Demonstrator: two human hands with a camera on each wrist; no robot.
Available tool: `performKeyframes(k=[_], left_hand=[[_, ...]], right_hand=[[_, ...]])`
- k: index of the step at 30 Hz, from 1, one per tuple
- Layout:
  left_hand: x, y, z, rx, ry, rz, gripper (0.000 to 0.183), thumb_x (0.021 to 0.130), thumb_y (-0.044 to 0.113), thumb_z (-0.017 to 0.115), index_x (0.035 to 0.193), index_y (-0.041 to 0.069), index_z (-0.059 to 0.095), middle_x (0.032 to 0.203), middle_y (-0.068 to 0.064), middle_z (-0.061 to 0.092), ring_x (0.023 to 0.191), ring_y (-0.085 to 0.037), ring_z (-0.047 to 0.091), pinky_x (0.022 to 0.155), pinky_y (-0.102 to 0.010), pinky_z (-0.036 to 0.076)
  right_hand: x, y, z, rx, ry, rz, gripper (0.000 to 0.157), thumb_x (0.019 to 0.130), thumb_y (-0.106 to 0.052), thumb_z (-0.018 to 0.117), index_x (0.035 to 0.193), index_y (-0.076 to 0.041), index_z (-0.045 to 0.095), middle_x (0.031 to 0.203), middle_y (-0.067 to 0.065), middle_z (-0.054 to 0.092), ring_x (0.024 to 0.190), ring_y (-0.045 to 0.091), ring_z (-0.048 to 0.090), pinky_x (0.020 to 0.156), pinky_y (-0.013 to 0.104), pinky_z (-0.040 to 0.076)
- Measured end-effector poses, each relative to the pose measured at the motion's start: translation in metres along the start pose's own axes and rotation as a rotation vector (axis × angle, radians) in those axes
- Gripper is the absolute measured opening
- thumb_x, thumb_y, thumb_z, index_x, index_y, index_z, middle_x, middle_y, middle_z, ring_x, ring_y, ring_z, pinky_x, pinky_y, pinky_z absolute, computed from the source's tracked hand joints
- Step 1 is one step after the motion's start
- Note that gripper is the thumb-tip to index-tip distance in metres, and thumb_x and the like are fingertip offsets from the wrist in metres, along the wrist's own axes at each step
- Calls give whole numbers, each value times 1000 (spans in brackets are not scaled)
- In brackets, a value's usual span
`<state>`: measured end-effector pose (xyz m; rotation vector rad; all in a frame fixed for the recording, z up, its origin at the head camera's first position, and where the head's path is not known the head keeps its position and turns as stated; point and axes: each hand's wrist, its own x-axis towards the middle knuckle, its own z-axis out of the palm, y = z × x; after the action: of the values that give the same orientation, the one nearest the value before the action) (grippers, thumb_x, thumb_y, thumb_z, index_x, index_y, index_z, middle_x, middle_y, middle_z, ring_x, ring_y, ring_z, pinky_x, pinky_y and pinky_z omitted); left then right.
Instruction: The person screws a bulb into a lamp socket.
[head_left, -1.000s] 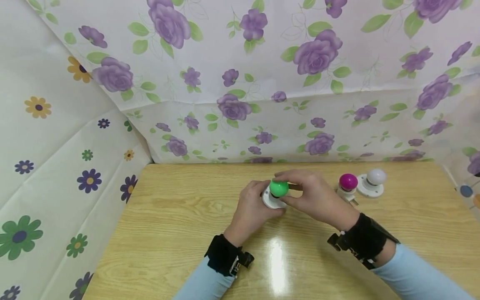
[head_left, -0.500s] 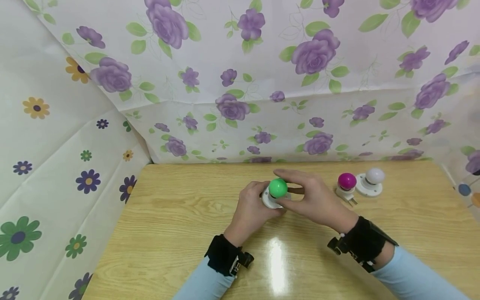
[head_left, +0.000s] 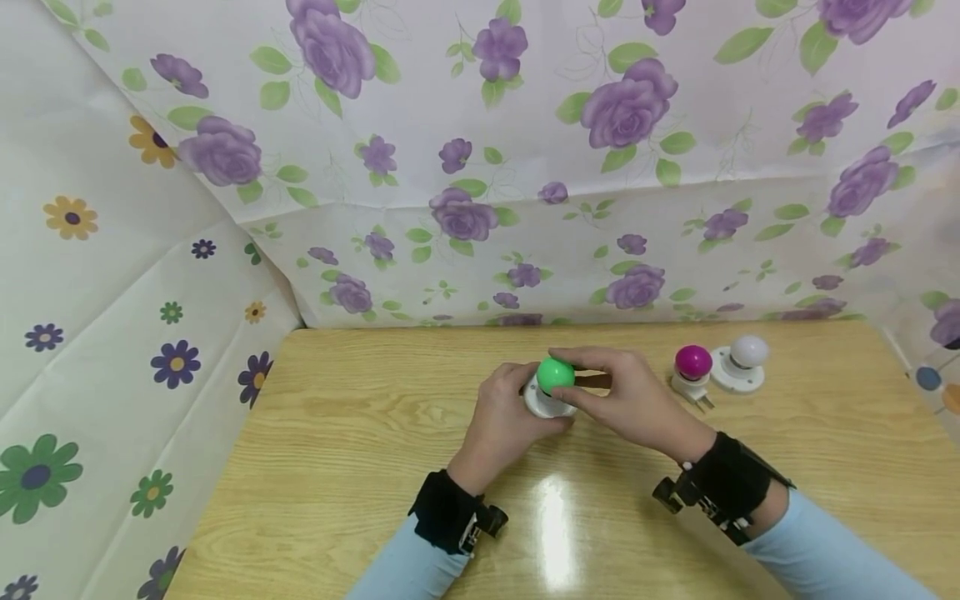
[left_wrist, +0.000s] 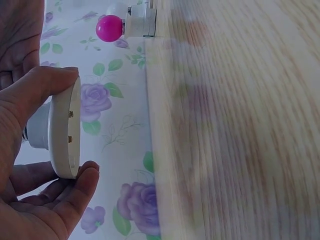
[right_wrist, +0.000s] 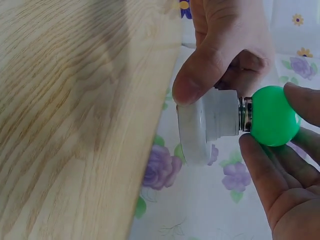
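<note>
My left hand (head_left: 510, 408) grips a round white lamp holder (left_wrist: 65, 127) by its rim, thumb on one side and fingers on the other. The holder is lifted off the table, its underside with small brass screws showing in the left wrist view. A green light bulb (right_wrist: 274, 116) sits in the holder's socket, with part of its metal screw base (right_wrist: 245, 114) visible between glass and socket. My right hand (head_left: 630, 396) pinches the green bulb between thumb and fingers. In the left wrist view the bulb is hidden behind the left hand.
On the wooden table (head_left: 360, 483), to the right, stand a magenta bulb (head_left: 693, 362) in a white plug-in socket (head_left: 692, 388) and a white bulb (head_left: 748, 352) on a round white holder (head_left: 738, 379). Flower-patterned sheeting (head_left: 420, 175) rises behind the table and at its left.
My right fingers have shifted round the green bulb, from loosened a half second ago to pinching it now. My left hand keeps the lamp holder in nearly the same place.
</note>
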<state>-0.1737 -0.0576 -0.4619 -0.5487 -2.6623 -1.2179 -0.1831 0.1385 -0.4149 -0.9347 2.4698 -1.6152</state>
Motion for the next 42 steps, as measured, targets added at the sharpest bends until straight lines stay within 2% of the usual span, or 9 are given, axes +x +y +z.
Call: performKeyframes(k=[6, 13, 19, 24, 27, 32, 35, 42], left_hand=[[0, 1, 1, 1, 7, -4, 61, 67, 42, 80, 120, 20, 59, 105, 8, 53, 96, -7, 50, 77, -24, 45], [0, 0, 4, 1, 29, -3, 63, 67, 42, 80, 122, 20, 59, 103, 8, 53, 95, -7, 50, 75, -24, 46], [-1, -1, 3, 0, 27, -6, 61, 68, 45, 79, 121, 20, 60, 104, 8, 52, 95, -6, 49, 77, -23, 45], [-2, -2, 1, -1, 24, -13, 61, 68, 45, 79, 121, 21, 59, 105, 9, 52, 97, -6, 49, 80, -26, 45], [-2, -2, 0, 5, 29, -7, 62, 68, 44, 79, 122, 20, 59, 106, 8, 53, 97, -7, 50, 80, -28, 45], [-1, -1, 0, 11, 28, 6, 63, 66, 44, 80, 120, 18, 60, 107, 7, 54, 98, -8, 51, 80, -27, 45], [-1, 0, 0, 2, 23, 15, 62, 66, 43, 80, 119, 18, 60, 106, 8, 54, 98, -7, 50, 80, -26, 44], [-1, 1, -1, -6, 19, 30, 58, 67, 42, 80, 117, 20, 61, 104, 9, 54, 97, -6, 50, 80, -26, 44]], right_hand=[[-1, 2, 4, 66, 38, 12, 45, 83, -23, 70, 125, -19, 58, 125, 0, 56, 107, 12, 55, 78, 30, 49], [1, 2, 15, 131, 153, -3, 44, 78, -20, 74, 120, -11, 61, 117, 3, 60, 102, 15, 58, 73, 31, 51], [0, -18, 18, 135, 210, 12, 47, 75, -12, 76, 118, -3, 59, 114, 9, 60, 100, 21, 59, 74, 32, 51], [-2, -30, 12, 120, 186, 73, 51, 79, -18, 74, 125, -7, 55, 123, 8, 55, 100, 22, 59, 76, 32, 50], [-1, -24, 7, 72, 159, 81, 50, 82, -27, 71, 127, -15, 54, 126, 1, 53, 104, 18, 58, 81, 29, 48], [2, -5, 3, 13, 66, 15, 50, 86, -33, 67, 132, -24, 51, 131, -5, 50, 116, 19, 50, 92, 32, 41], [2, -1, 2, 32, 7, -33, 51, 87, -30, 66, 134, -20, 49, 134, -3, 48, 120, 18, 46, 94, 35, 39], [2, -2, 3, 54, -6, -42, 46, 86, -26, 67, 130, -19, 54, 130, -4, 51, 117, 13, 48, 90, 38, 43]])
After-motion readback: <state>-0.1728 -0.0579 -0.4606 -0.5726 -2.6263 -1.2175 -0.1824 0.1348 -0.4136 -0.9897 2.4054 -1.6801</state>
